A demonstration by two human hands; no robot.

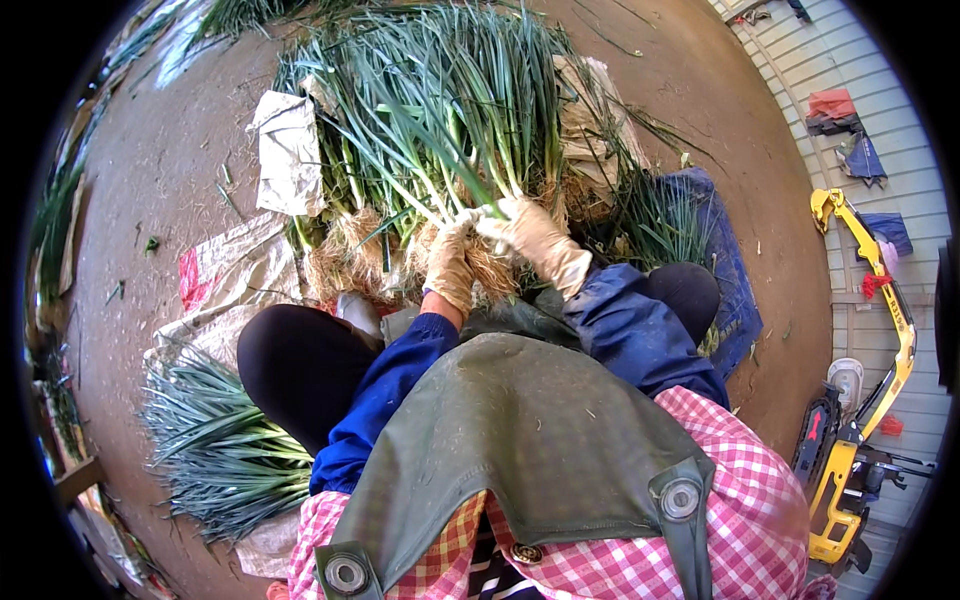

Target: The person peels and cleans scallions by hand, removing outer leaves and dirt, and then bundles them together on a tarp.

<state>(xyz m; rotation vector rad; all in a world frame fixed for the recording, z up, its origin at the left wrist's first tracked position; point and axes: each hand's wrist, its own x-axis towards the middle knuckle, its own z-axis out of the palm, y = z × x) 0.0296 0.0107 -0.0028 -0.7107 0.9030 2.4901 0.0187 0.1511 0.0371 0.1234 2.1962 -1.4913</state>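
Gloved hands at a heap of green onions

Dirt floor (160,170), brown and littered with leaf scraps, spreads out beyond both hands, with a pale slatted wall (880,60) far to the right of them. A yellow pallet jack (870,400) stands by that wall. The left hand (450,265), gloved, is curled shut around the rooty base of a green onion bunch (440,110). The right hand (530,240), also gloved, touches it and pinches a white stalk between its fingertips. The bunch lies just ahead of the hands, long axis running away from the person, roots toward the hands, leaf tips pointing far off. Trimmed leaves (220,450) lie behind and left of the left hand.
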